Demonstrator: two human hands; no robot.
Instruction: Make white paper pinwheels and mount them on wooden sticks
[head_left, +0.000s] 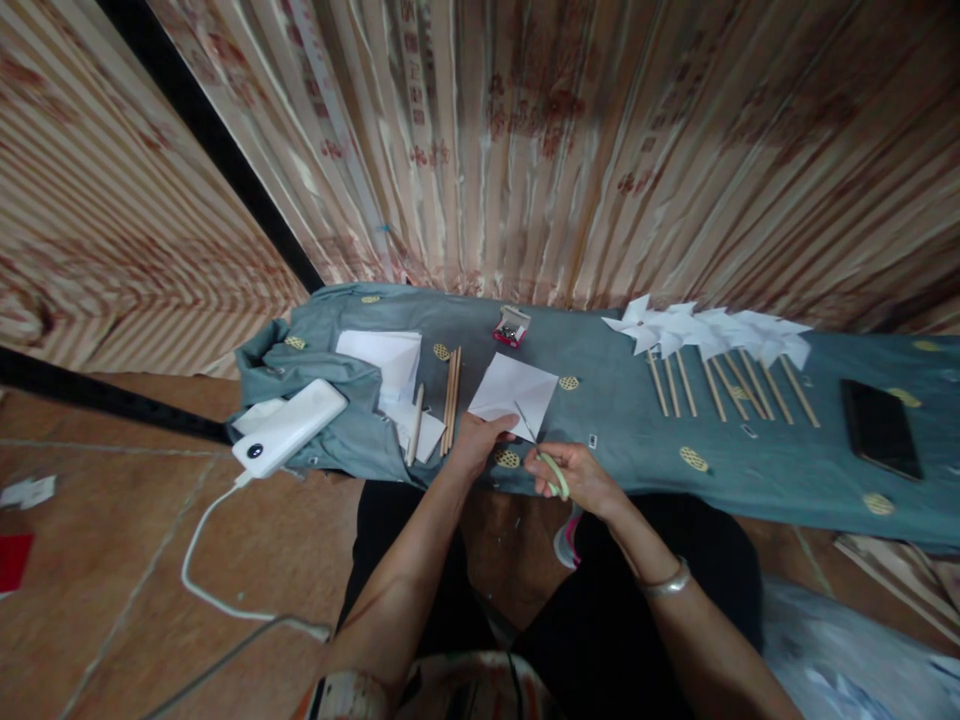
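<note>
A square sheet of white paper point(517, 378) lies at a slant over the cloth, and my left hand point(480, 440) grips its near left edge, thumb on top. My right hand point(576, 475) is closed round the light green handles of a pair of scissors point(555, 474). The scissor blades point up and left, over the paper's near corner; whether they are cutting into it I cannot tell. Just left of the paper lie several thin wooden sticks point(452, 400). Beyond it stands a small open red box point(511, 328) with small metal pieces inside.
White paper pinwheels point(712, 332) on sticks lie in a row at the right, near a black phone point(879, 428). Leftward are stacked white sheets point(394, 358), a pencil-like stick point(415, 425) and a white device point(292, 428) with a cable point(196, 545). A pleated curtain point(510, 150) hangs behind.
</note>
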